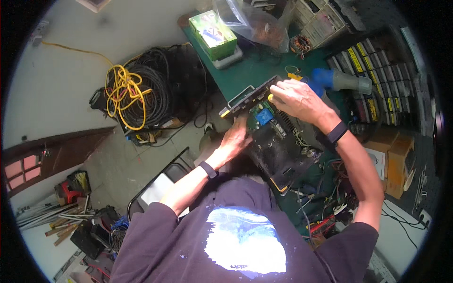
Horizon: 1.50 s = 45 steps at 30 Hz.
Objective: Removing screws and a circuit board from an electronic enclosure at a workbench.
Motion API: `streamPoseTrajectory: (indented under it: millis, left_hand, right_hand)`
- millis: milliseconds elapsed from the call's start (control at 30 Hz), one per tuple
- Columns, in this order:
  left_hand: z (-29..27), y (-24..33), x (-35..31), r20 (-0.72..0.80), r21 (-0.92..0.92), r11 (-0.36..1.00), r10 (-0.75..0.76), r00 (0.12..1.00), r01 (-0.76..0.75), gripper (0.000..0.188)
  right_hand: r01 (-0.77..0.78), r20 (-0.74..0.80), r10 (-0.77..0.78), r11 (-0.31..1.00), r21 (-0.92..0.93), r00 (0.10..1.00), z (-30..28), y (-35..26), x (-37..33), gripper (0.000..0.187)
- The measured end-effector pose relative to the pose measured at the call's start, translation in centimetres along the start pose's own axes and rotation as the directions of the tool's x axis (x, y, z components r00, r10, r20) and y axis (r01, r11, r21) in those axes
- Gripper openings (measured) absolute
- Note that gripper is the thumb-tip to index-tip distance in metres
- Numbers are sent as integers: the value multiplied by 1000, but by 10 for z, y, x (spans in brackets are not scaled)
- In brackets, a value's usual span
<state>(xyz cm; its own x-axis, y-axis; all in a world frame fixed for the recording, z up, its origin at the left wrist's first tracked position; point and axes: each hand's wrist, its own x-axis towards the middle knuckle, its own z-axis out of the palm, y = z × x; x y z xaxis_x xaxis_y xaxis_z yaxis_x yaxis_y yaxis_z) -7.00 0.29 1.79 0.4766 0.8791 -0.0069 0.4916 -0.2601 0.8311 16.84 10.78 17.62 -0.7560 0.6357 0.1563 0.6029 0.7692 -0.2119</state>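
An opened black electronics chassis [283, 158] stands at the green table's edge before me. Inside it lies a green circuit board [258, 112] with a blue block-shaped component [264, 117]. Along its far side runs a black panel [252, 100] with a metal loop handle and yellow corners. My left hand [234, 137] grips the chassis at its left side, close under the panel; its fingertips are partly hidden. Above the panel's right end, my right hand [298, 101] is closed, with a small yellow end showing at the fingers. The rest of what it holds is hidden.
On the green table [226, 78] are a green box [213, 35], a clear plastic bag [257, 26], a copper-wound ring coil [301, 44] and a blue-capped bottle [342, 81]. Tools and wires [330, 193] clutter the right side. Coiled black cables [146, 94] hang at left.
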Motion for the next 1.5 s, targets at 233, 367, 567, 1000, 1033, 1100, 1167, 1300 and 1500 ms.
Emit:
streamPoseTrajectory:
  millis: [233,367,567,1000,1033,1100,1167,1300,1500]
  left_hand:
    - [2,-5,-3,-50,-49,998,-53,997,50,80]
    - [1,-6,-8,-109,-17,998,-65,992,63,83]
    - [1,-14,-9,-117,44,998,-38,992,43,86]
    - [-3,-11,-5,-87,11,998,-54,995,56,84]
    - [-2,-12,-6,-94,20,999,-40,995,42,84]
    - [-1,-12,-5,-101,27,999,-24,995,27,83]
    - [0,-12,-5,-77,21,999,-47,996,48,82]
    - [-2,-13,-6,-77,25,999,-36,996,38,83]
    - [2,-17,-7,-110,24,1000,6,994,-3,80]
  right_hand:
    - [-269,-24,268,962,-38,963,1,-10,1,21]
    - [-351,-48,350,936,3,935,7,-15,4,24]
    - [-288,-77,289,957,23,954,2,-21,-3,22]
    - [-364,46,365,931,-13,930,0,-30,-1,21]
    - [-517,85,518,855,-37,851,4,-30,-1,21]
    - [-525,86,528,849,-58,845,4,-25,-4,23]
    - [-210,-92,210,978,8,973,3,-18,-7,27]
    - [-129,-123,131,991,24,984,1,-21,-4,29]
    - [-347,-63,348,938,20,936,9,-19,-7,30]
